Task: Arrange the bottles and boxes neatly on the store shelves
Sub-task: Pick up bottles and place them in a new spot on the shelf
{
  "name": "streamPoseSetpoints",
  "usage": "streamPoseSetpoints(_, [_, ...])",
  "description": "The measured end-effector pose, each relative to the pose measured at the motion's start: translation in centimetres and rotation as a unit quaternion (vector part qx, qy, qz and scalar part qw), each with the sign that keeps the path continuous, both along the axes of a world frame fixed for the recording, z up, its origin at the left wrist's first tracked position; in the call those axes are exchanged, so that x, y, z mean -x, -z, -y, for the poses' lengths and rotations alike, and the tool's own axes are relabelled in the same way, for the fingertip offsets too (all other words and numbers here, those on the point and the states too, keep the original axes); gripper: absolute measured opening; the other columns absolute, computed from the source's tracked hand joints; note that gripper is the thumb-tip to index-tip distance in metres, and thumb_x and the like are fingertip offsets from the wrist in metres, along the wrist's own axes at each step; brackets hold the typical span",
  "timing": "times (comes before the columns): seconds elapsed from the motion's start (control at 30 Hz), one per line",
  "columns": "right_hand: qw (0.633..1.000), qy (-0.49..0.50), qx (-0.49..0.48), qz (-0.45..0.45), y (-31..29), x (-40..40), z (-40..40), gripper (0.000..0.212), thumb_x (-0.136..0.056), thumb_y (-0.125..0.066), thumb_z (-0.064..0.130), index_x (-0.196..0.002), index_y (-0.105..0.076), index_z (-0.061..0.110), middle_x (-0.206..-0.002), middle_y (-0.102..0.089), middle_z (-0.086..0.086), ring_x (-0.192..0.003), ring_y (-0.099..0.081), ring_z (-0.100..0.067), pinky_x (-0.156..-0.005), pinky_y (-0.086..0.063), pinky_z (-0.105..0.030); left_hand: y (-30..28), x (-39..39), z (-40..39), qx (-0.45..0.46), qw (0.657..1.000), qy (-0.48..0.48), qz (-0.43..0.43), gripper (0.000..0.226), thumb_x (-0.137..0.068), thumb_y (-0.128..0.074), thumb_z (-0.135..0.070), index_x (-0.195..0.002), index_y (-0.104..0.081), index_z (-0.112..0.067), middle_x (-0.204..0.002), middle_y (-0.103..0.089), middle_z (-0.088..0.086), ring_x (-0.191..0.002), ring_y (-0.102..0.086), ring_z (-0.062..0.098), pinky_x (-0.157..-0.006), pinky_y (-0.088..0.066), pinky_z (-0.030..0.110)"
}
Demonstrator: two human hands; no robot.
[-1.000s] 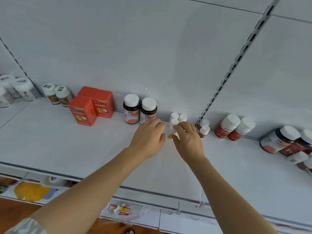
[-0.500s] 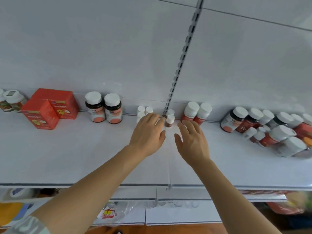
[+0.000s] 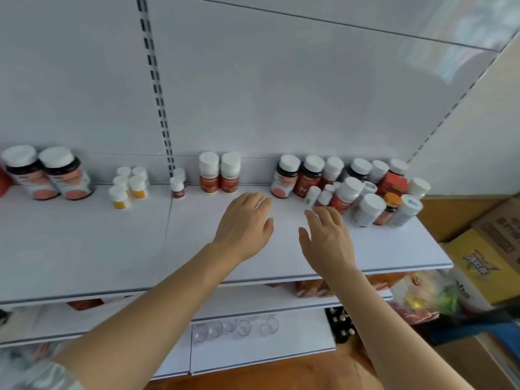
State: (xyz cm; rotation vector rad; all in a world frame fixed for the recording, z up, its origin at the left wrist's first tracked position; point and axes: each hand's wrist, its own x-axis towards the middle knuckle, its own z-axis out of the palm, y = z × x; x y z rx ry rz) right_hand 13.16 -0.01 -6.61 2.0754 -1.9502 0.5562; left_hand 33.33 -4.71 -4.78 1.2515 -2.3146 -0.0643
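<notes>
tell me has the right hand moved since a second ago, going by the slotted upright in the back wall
Yes. The right hand was at the small yellow-labelled white-capped bottles left of the slotted metal upright; now it hovers open well right of it, near the crowded bottles.

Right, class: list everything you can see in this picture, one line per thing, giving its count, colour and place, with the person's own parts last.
Dark bottles: two, white caps, shelf far left.
Small yellow-label bottles: five, white caps, left of the slotted upright.
Small dark-label bottles: two, at the upright's foot.
Red-label bottles: two, white caps, back centre.
Jumbled bottles: many, mixed colours, shelf right end.
Shelf: white, with lower tiers below.
Cardboard boxes: brown and yellow, floor right.
Left hand: open, above shelf.
Right hand: open, near the jumble.
</notes>
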Motion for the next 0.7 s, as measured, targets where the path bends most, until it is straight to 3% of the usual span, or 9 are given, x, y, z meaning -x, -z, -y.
streamPoseSetpoints(0.13, [0.999, 0.032, -0.023, -0.012, 0.3, 4.9, -0.5, 0.036, -0.085, -0.068, 0.021, -0.116, -0.062, 0.004, -0.119, -0.063, -0.013, -0.116, -0.051, -0.036, -0.090, -0.050, -0.047, -0.3, 4.9, -0.7, -0.038, 0.999, 0.018, 0.011, 0.042, -0.093, -0.055, -0.028, -0.130, -0.056, -0.007, -0.126, -0.059, 0.008, -0.118, -0.051, 0.029, -0.097, -0.045, 0.041])
streamPoseSetpoints(0.27, [0.998, 0.054, -0.043, -0.005, 0.4, 7.2, 1.2, 0.033, -0.086, -0.065, 0.023, -0.116, -0.062, 0.009, -0.114, -0.062, -0.007, -0.106, -0.052, -0.033, -0.082, -0.050, -0.043, -0.7, 8.0, 0.9, -0.054, 0.998, 0.033, 0.020, 0.038, -0.094, -0.053, -0.027, -0.126, -0.057, -0.007, -0.124, -0.059, 0.008, -0.115, -0.052, 0.027, -0.092, -0.047, 0.038])
streamPoseSetpoints(0.4, [0.998, 0.042, -0.049, 0.004, 0.6, 8.1, 3.3, 0.033, -0.086, -0.066, 0.021, -0.116, -0.062, 0.009, -0.118, -0.061, -0.007, -0.101, -0.053, -0.033, -0.078, -0.053, -0.042, -0.3, 10.2, 3.4, -0.068, 0.996, 0.051, 0.023, 0.041, -0.095, -0.052, -0.026, -0.133, -0.053, -0.010, -0.126, -0.057, 0.005, -0.115, -0.052, 0.026, -0.089, -0.049, 0.038])
streamPoseSetpoints(0.53, [0.999, 0.005, -0.047, -0.007, 0.6, 8.4, 5.4, 0.037, -0.083, -0.068, 0.014, -0.119, -0.061, 0.007, -0.124, -0.059, -0.008, -0.105, -0.056, -0.031, -0.074, -0.056, -0.038, 1.1, 11.8, 6.5, -0.081, 0.994, 0.072, 0.024, 0.033, -0.093, -0.052, -0.020, -0.126, -0.053, -0.013, -0.118, -0.054, 0.003, -0.107, -0.053, 0.026, -0.078, -0.051, 0.042])
streamPoseSetpoints(0.63, [0.997, -0.009, -0.074, 0.000, 1.3, 8.7, 7.4, 0.045, -0.085, -0.063, 0.010, -0.129, -0.054, 0.005, -0.131, -0.055, -0.010, -0.114, -0.057, -0.031, -0.077, -0.057, -0.038, 2.1, 13.0, 8.2, -0.078, 0.992, 0.096, 0.030, 0.040, -0.094, -0.051, -0.013, -0.134, -0.048, -0.016, -0.131, -0.053, 0.000, -0.107, -0.054, 0.027, -0.075, -0.052, 0.040])
streamPoseSetpoints(0.7, [0.997, -0.013, -0.081, -0.001, 1.9, 8.8, 8.1, 0.044, -0.084, -0.061, 0.007, -0.128, -0.055, 0.006, -0.126, -0.056, -0.009, -0.104, -0.062, -0.028, -0.073, -0.058, -0.037, 2.8, 13.4, 8.7, -0.079, 0.992, 0.093, 0.039, 0.047, -0.095, -0.050, -0.010, -0.141, -0.044, -0.016, -0.143, -0.047, -0.002, -0.109, -0.056, 0.029, -0.076, -0.052, 0.040])
